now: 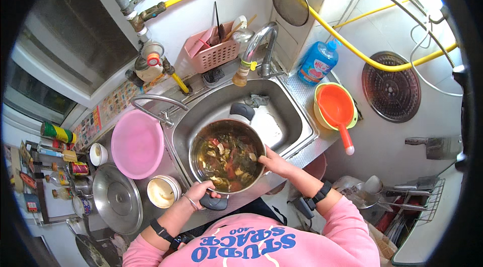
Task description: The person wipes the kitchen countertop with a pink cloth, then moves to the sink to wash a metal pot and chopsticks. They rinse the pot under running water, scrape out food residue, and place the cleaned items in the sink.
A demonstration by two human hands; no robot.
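Observation:
A stainless-steel pot is held over the near part of the metal sink. Inside it is a dark broth with leafy greens, red pieces that look like tomato, and pale chunks. My left hand grips the pot's near black handle. On the opposite side, the other black handle points toward the back of the sink. The fingers of my right hand hold the pot's right side near the rim, partly out of sight under it. A grey rag lies in the sink behind the pot.
A curved faucet hangs over the sink's back edge. To the left are a pink basin, stacked bowls and a large metal lid. A blue soap bottle and a red ladle in a green bowl stand right.

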